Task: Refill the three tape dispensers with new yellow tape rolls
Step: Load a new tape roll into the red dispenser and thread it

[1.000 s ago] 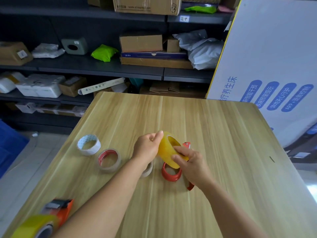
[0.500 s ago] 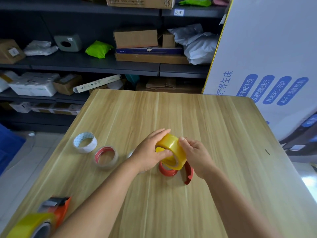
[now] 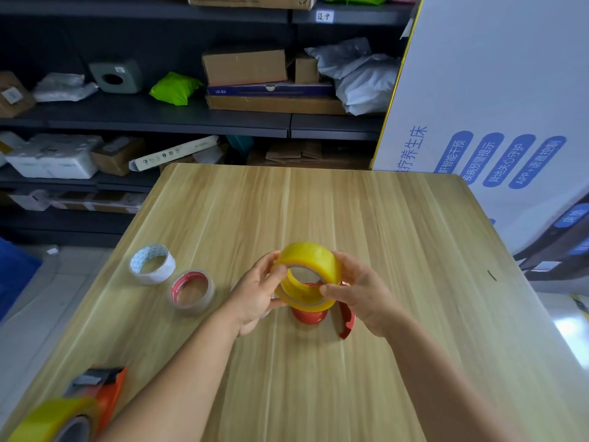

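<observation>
A yellow tape roll [image 3: 310, 261] is held above the middle of the wooden table [image 3: 398, 237], its open core facing me. My left hand [image 3: 255, 295] grips its left side and my right hand [image 3: 363, 295] grips its right side, thumb on the lower rim. Directly beneath the roll lies a red tape dispenser [image 3: 314, 314], partly hidden by the roll and my hands. At the table's near left corner sits an orange dispenser [image 3: 102, 387] loaded with a yellow roll [image 3: 51, 421].
Two nearly spent rolls lie left of my hands: a white-cored one [image 3: 152, 264] and a red-cored one [image 3: 190, 291]. Dark shelves [image 3: 159, 113] with boxes stand beyond the table. A large white printed carton [image 3: 497, 100] stands at the right.
Both hands have turned the yellow roll so its hole faces me and raised it slightly over the red dispenser. The view has also tilted a little.
</observation>
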Motion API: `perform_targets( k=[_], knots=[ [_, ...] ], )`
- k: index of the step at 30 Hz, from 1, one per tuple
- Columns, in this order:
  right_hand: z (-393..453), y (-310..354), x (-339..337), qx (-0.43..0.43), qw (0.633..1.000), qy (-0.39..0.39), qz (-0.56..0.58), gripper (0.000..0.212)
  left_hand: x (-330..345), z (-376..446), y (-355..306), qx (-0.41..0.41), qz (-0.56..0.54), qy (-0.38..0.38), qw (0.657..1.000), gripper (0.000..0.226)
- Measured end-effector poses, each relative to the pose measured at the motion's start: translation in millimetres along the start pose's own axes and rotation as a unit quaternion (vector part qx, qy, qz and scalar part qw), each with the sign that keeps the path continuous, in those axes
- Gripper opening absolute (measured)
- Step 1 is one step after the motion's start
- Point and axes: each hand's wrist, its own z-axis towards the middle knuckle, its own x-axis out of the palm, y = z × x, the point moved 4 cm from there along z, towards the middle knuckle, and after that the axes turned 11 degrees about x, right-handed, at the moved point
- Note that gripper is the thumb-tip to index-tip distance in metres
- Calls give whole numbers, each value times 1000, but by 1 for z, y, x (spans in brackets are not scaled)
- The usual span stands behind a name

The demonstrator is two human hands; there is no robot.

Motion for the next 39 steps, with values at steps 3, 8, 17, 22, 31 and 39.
perform_targets(
  k=[3, 8, 17, 22, 31, 39],
  knots=[
    [0, -3, 0, -6, 999, -37, -5, 54, -3, 1, -2, 34, 64, 1, 997, 36],
    [-1, 0, 2, -25, 995, -73, -66, 62, -3, 6, -8, 117, 221, 60, 966, 58],
    [-2, -2, 0, -10, 994, -71, -88, 64, 3, 4, -21, 175, 338, 53, 923, 53],
    [-1, -5, 0, -9, 996, -69, -52, 65, 2, 3, -16, 148, 344, 12, 927, 48],
    [1, -14, 6, -15, 974, -171, -150, 72, 9, -2, -2, 84, 331, -91, 936, 38],
    [5, -7, 26, -47, 973, -144, -173, 68, 25, 3, -7, 56, 321, -176, 929, 48]
  ],
)
